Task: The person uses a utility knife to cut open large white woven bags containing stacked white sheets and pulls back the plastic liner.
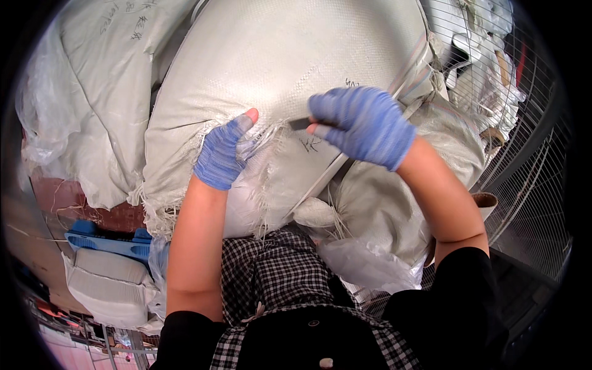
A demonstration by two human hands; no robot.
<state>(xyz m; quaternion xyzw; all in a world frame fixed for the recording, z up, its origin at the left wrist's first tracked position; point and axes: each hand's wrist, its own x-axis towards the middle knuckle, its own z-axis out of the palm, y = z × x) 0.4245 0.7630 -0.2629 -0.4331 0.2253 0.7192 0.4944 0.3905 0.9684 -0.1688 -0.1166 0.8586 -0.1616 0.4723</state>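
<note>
A large white sack (290,55) is spread in front of both hands, its bulk swelling away beyond the fingertips. By the left hand (223,151), a bunch of its woven cloth is held; the fingers are curled in against the folds and the thumb is stuck out along the top, though the fingertips are hidden, so how firmly the cloth is pinched cannot be told. The cloth is probably gripped there so that it is kept tight and steady beside the blade.

In the right hand (364,126), a small dark blade (300,124) is pinched between thumb and forefinger, its tip pointed toward the left hand. It seems to be held short for close control. Between the two hands, at the tip of the blade, frayed threads (271,137) are bared along a ragged edge of the sack. Gloves are worn on both hands with the thumb tips left uncovered, perhaps for better feel.

To the left of the left hand, another white sack (105,105) is slumped. Below the right hand, a tied sack (394,191) is leaned close against the large one, and farther right a wire cage (524,166) is seen, with wrappings inside.
</note>
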